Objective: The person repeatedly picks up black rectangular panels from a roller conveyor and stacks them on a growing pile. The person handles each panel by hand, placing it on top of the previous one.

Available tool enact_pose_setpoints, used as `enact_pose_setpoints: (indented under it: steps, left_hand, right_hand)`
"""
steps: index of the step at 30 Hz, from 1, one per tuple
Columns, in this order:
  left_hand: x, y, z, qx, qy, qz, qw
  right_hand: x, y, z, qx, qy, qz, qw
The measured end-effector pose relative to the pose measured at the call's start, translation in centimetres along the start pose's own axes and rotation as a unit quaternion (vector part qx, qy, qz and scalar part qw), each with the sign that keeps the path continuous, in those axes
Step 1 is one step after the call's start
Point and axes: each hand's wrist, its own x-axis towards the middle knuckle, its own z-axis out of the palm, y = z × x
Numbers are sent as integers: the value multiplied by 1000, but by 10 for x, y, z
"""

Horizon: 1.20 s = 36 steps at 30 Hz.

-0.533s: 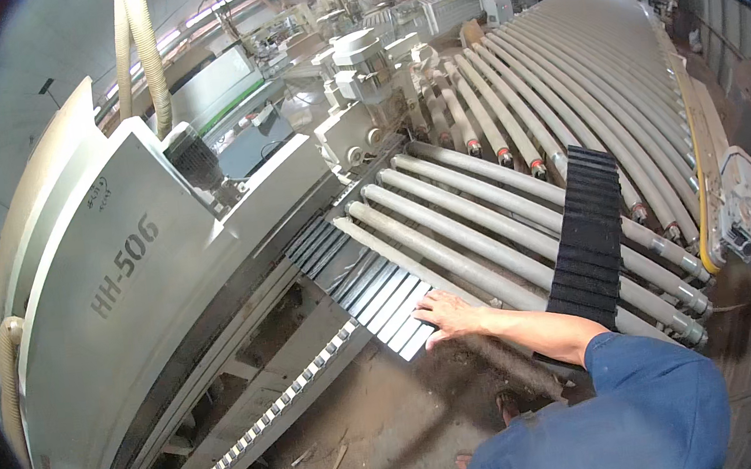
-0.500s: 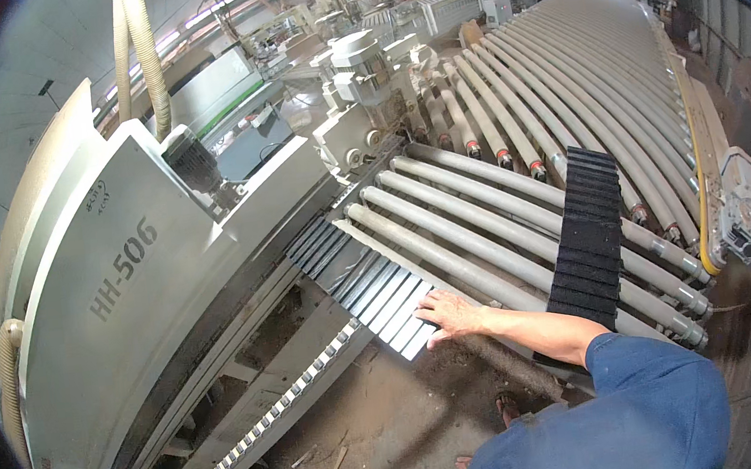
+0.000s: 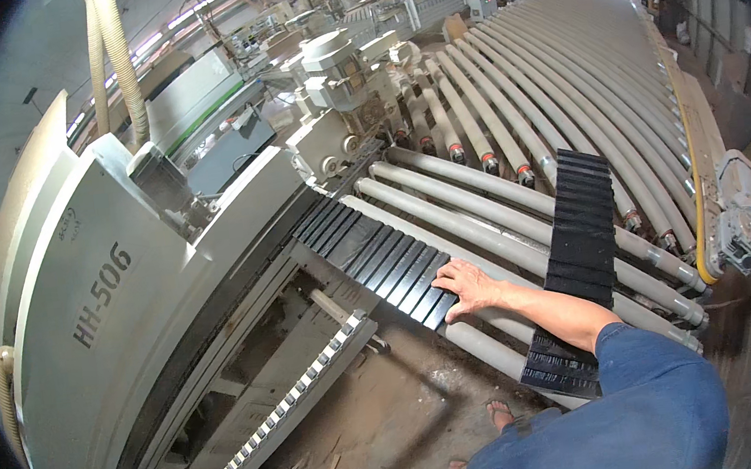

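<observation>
Short black strips [image 3: 383, 263] lie side by side in a row, beside the pale machine at the left end of the rollers. My right hand [image 3: 471, 287] reaches across from the right, palm down, at the near end of this row. Its fingers are spread on the last strips, with the thumb apart near their edge. Whether the fingertips grip or only press cannot be seen. A second band of black strips [image 3: 581, 222] lies across the rollers beyond my forearm, which hides part of it. My left hand is out of view.
Grey rollers [image 3: 459, 198] form a long conveyor curving away to the far right, edged by a yellow rail [image 3: 694, 201]. A large pale machine [image 3: 106, 281] stands at left. A toothed chain rail [image 3: 271, 419] runs below it. My feet stand on the dusty floor [image 3: 387, 435].
The view has shifted a little. My right hand and the near end of the row now sit farther from the chain rail. More of the second band shows below my forearm.
</observation>
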Motion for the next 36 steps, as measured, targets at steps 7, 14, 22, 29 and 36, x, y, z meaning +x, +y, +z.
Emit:
enact_pose_setpoints:
  steps: [7,14,22,29,36]
  left_hand:
    - [-2,-18,-13,86,34,-24,995]
    - [16,-8,-20,39,-3,45,998]
    - [-51,130,-4,-227,-307,247,891]
    - [-113,206,8,-321,-489,247,773]
    - [-189,192,-16,-229,-326,401,825]
  right_hand:
    - [-11,52,-18,-19,-32,59,998]
    - [-17,42,-21,-33,-10,85,996]
    - [-56,-91,3,-104,-65,113,986]
    - [-95,-223,26,-10,-51,132,990]
    - [-126,-285,-12,29,49,131,990]
